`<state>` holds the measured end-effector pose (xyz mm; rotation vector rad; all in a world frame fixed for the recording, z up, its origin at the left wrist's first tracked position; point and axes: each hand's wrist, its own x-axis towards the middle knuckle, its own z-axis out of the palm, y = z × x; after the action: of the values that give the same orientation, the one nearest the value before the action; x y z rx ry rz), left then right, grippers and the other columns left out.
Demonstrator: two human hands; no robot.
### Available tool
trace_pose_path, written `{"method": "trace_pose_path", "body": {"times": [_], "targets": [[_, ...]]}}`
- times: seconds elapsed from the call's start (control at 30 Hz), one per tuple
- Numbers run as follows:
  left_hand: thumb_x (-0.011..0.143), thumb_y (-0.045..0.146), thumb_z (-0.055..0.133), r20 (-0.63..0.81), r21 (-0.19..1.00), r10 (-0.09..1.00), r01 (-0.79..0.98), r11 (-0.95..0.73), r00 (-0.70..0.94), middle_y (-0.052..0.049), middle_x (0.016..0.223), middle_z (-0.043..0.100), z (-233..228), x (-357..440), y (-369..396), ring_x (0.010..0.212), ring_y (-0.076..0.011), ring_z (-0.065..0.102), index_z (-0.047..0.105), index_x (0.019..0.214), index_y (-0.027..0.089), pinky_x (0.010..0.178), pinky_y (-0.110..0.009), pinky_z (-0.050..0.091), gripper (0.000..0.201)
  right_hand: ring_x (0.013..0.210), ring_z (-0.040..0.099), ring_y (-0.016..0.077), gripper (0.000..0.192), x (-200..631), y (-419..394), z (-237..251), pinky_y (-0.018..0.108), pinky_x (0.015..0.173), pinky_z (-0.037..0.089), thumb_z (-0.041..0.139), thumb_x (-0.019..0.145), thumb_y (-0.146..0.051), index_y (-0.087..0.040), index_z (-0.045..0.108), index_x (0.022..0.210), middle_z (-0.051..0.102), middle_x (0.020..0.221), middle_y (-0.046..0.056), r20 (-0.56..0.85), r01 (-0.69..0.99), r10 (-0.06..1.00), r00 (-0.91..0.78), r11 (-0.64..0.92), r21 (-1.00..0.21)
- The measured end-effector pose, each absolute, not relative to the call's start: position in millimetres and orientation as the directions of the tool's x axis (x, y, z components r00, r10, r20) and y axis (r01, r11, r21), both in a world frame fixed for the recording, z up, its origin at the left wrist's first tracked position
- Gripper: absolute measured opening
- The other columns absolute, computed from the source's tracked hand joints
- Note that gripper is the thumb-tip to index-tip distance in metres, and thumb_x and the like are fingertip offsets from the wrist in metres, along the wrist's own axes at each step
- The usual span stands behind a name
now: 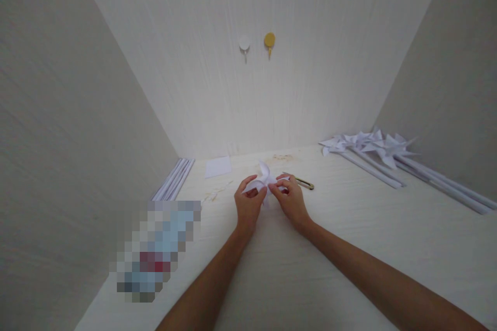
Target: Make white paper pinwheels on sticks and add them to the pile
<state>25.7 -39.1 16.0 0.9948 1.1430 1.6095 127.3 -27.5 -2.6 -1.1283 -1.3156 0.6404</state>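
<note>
A white paper pinwheel [264,169] with curled blades is held between both hands over the pale table [267,269]. My left hand [249,204] pinches its left side, thumb near the centre. From the other side my right hand [289,199] grips it, thumb and fingertips close to the middle. The fingers cover part of the blades and the centre. Just beyond my right hand lies a utility knife [305,183], partly hidden behind it.
A square white sheet [218,167] and rolled paper sticks [174,178] lie left. Finished-looking pinwheels [365,142] on paper sticks [442,186] rest at the right. A blurred patch [159,248] covers something front left. White [244,44] and yellow [269,40] hooks are on the back wall.
</note>
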Motion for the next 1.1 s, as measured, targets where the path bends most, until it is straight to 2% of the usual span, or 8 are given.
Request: {"method": "trace_pose_path", "body": {"times": [0.17, 0.43, 0.53, 0.6, 0.67, 0.77, 0.97, 1.1], "targets": [[0.052, 0.017, 0.067, 0.155, 0.966, 0.938, -0.151, -0.209, -0.31, 0.003, 0.056, 0.059, 16.4, 25.9, -40.0, 0.051, -0.0093, 0.055, 0.056, 0.091, 0.014, 0.049, -0.019, 0.042, 0.041, 0.084, 0.05, 0.0181, 0.018, 126.7, -30.4, -0.9, 0.03, 0.063, 0.044, 0.059, 0.067, -0.033, -0.018, 0.056, 0.057, 0.049, 0.088, 0.006, 0.442, 0.223, 0.876, 0.194, 0.399, -0.889], [0.053, 0.014, 0.065, 0.133, 0.972, 0.938, -0.143, -0.187, -0.321, 0.005, 0.053, 0.057, 17.3, 25.3, -40.2, 0.049, -0.0086, 0.054, 0.056, 0.086, 0.015, 0.049, -0.018, 0.041, 0.034, 0.089, 0.049, 0.0206, 0.018, 126.8, -29.5, -0.9, 0.031, 0.066, 0.043, 0.061, 0.064, -0.033, -0.018, 0.055, 0.056, 0.049, 0.09, 0.007, 0.401, 0.227, 0.896, 0.19, 0.357, -0.906], [0.054, 0.015, 0.064, 0.148, 0.974, 0.94, -0.118, -0.192, -0.308, 0.006, 0.051, 0.054, 15.5, 24.0, -38.9, 0.046, -0.0076, 0.051, 0.055, 0.086, 0.015, 0.045, -0.018, 0.039, 0.033, 0.093, 0.048, 0.0217, 0.017, 128.5, -28.1, -2.6, 0.033, 0.07, 0.043, 0.063, 0.061, -0.032, -0.019, 0.055, 0.068, 0.05, 0.092, 0.007, 0.398, 0.246, 0.876, 0.273, 0.337, -0.909], [0.055, 0.015, 0.063, 0.175, 0.973, 0.94, -0.098, -0.211, -0.292, 0.006, 0.052, 0.054, 14.8, 22.5, -38.0, 0.047, -0.0081, 0.052, 0.054, 0.087, 0.016, 0.046, -0.018, 0.039, 0.033, 0.093, 0.048, 0.0219, 0.027, 130.4, -26.0, -4.1, 0.037, 0.074, 0.042, 0.065, 0.059, -0.032, -0.02, 0.055, 0.081, 0.05, 0.095, 0.007, 0.425, 0.274, 0.855, 0.298, 0.349, -0.896], [0.056, 0.014, 0.062, 0.219, 0.967, 0.938, -0.07, -0.246, -0.267, 0.005, 0.053, 0.055, 14.6, 20.8, -37.6, 0.049, -0.0088, 0.053, 0.053, 0.087, 0.016, 0.049, -0.019, 0.042, 0.032, 0.098, 0.046, 0.0229, 0.026, 132.4, -23.4, -5.4, 0.04, 0.081, 0.039, 0.064, 0.061, -0.031, -0.021, 0.057, 0.084, 0.05, 0.101, 0.008, 0.504, 0.338, 0.829, 0.242, 0.415, -0.845], [0.057, 0.012, 0.06, 0.293, 0.954, 0.929, -0.003, -0.301, -0.224, 0.004, 0.056, 0.058, 13.9, 18.8, -38.1, 0.053, -0.0102, 0.056, 0.052, 0.087, 0.017, 0.056, -0.021, 0.045, 0.031, 0.099, 0.046, 0.0233, 0.011, 134.5, -20.7, -6.6, 0.041, 0.087, 0.035, 0.06, 0.065, -0.029, -0.021, 0.06, 0.073, 0.051, 0.101, 0.008, 0.594, 0.426, 0.798, 0.106, 0.503, -0.752], [0.058, 0.009, 0.057, 0.373, 0.926, 0.905, 0.147, -0.349, -0.206, 0.003, 0.06, 0.061, 8.3, 17.5, -37.9, 0.059, -0.0123, 0.058, 0.049, 0.091, 0.02, 0.061, -0.024, 0.046, 0.035, 0.091, 0.049, 0.0236, 0.011, 135.2, -18.9, -7.9, 0.041, 0.083, 0.037, 0.058, 0.066, -0.029, -0.02, 0.062, 0.073, 0.054, 0.09, 0.008, 0.57, 0.469, 0.82, 0.039, 0.489, -0.736], [0.058, 0.007, 0.057, 0.371, 0.926, 0.908, 0.154, -0.346, -0.192, 0.005, 0.059, 0.06, 6.6, 16.4, -36.4, 0.058, -0.012, 0.057, 0.047, 0.094, 0.021, 0.062, -0.024, 0.046, 0.04, 0.091, 0.049, 0.0236, 0.014, 135.5, -17.5, -8.4, 0.041, 0.083, 0.037, 0.059, 0.066, -0.031, -0.02, 0.064, 0.073, 0.055, 0.09, 0.008, 0.543, 0.452, 0.839, 0.027, 0.474, -0.755]]}}
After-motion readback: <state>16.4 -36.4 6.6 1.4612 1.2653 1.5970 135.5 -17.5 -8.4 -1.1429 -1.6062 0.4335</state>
